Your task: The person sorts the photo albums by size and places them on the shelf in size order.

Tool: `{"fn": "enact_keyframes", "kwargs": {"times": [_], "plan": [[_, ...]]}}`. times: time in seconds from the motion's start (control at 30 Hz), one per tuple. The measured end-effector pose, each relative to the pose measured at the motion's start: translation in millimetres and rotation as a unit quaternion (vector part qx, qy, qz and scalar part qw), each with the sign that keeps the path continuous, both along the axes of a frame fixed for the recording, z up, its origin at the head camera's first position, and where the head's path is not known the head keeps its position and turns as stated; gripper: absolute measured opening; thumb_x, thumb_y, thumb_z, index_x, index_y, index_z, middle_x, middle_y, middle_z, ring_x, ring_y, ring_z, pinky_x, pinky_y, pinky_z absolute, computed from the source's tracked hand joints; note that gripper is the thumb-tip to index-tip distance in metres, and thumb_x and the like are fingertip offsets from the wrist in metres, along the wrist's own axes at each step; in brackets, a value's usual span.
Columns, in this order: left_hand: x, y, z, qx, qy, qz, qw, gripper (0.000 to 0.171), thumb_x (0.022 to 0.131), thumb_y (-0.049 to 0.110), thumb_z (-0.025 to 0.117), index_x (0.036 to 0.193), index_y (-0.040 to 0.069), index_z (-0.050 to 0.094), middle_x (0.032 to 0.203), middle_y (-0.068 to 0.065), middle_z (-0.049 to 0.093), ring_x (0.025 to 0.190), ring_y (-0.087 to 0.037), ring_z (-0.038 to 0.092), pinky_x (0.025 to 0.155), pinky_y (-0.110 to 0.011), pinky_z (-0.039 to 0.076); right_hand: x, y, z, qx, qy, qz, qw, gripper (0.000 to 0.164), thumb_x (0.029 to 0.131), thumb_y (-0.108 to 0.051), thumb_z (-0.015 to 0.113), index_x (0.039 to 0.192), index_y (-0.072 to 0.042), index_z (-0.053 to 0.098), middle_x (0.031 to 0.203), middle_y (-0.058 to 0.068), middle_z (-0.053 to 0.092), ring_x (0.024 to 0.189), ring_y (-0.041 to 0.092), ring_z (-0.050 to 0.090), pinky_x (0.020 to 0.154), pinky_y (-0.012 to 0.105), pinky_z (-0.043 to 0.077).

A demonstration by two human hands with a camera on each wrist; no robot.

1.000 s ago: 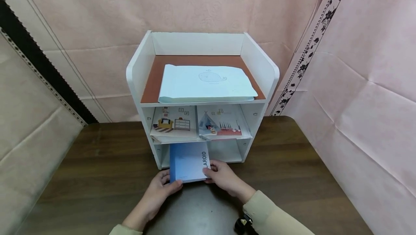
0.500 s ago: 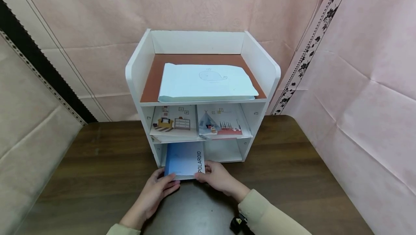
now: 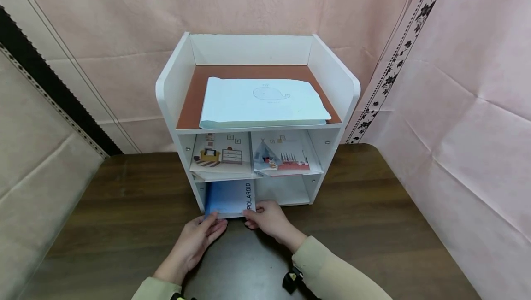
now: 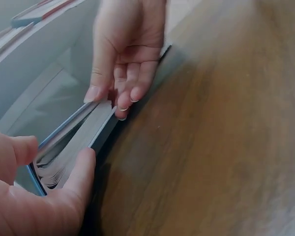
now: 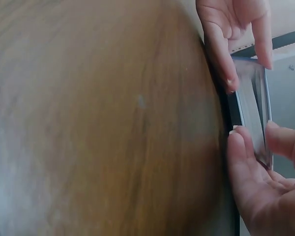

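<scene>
A blue book [image 3: 230,196] marked POLAROID lies partly inside the left side of the shelf unit's bottom compartment, its front edge sticking out. My left hand [image 3: 191,246] holds its front left corner; in the left wrist view the thumb is above the cover and a finger lies under it. At the front right corner, my right hand [image 3: 270,220] pinches the book between thumb and fingers. The right wrist view shows the page edges [image 5: 253,105] between both hands, with the cover slightly lifted off the pages. The book's rear part is hidden under the middle shelf.
The white shelf unit [image 3: 169,89] stands on a wooden table [image 3: 373,226]. On its top shelf lies a pale sheet with a whale drawing [image 3: 265,102]. Two illustrated books, one on the left [image 3: 221,155] and one on the right [image 3: 280,152], fill the middle shelf. Pink cloth hangs behind.
Both hands have moved the blue book leftward and deeper into the bottom compartment. Less of it sticks out at the front now, and the hands have come closer to the unit.
</scene>
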State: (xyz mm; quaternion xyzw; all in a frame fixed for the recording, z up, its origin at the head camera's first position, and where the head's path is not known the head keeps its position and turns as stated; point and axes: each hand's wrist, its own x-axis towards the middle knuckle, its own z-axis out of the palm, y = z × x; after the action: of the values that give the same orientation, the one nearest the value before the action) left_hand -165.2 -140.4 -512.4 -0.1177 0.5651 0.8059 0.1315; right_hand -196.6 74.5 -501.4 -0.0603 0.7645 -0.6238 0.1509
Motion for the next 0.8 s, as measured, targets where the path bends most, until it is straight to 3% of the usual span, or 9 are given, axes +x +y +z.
{"fn": "enact_keyframes", "kwargs": {"times": [0.33,0.57,0.7,0.8], "plan": [[-5.4,-2,0.7,0.012,-0.019,-0.003,0.9997,0.066,0.100,0.030,0.055,0.134,-0.021,0.032,0.127,-0.035,0.050,0.115,-0.033,0.057,0.096,-0.035,0.047,-1.0,-5,-0.8,-0.012,-0.010,-0.040,0.999,0.029,0.093,-0.019,0.067,0.084,0.008,0.065,0.080,0.015,0.069,0.070,0.025,0.069,0.063,0.034,0.058],[-9.7,-1,0.9,0.008,-0.025,-0.008,0.9996,0.069,0.100,0.034,0.054,0.136,-0.020,0.029,0.125,-0.035,0.052,0.115,-0.033,0.057,0.094,-0.036,0.048,-7.2,-6,-3.1,-0.020,-0.026,-0.046,0.998,0.031,0.092,-0.019,0.068,0.088,0.012,0.065,0.078,0.019,0.068,0.065,0.020,0.068,0.062,0.033,0.058],[-4.1,-3,0.3,0.002,-0.022,-0.016,0.9996,0.071,0.100,0.035,0.054,0.136,-0.020,0.028,0.124,-0.034,0.054,0.113,-0.034,0.058,0.094,-0.037,0.049,-3.7,-2,-1.7,-0.004,-0.026,-0.035,0.999,0.034,0.093,-0.024,0.067,0.089,0.010,0.067,0.076,0.017,0.068,0.065,0.022,0.068,0.061,0.034,0.058],[5.0,-3,1.4,-0.021,-0.017,-0.036,0.9990,0.068,0.100,0.033,0.055,0.136,-0.017,0.028,0.120,-0.033,0.056,0.109,-0.034,0.060,0.092,-0.038,0.050,3.6,8,2.7,0.046,0.011,-0.023,0.999,0.033,0.094,-0.029,0.066,0.091,0.004,0.069,0.075,0.012,0.069,0.065,0.022,0.069,0.059,0.033,0.058]]}}
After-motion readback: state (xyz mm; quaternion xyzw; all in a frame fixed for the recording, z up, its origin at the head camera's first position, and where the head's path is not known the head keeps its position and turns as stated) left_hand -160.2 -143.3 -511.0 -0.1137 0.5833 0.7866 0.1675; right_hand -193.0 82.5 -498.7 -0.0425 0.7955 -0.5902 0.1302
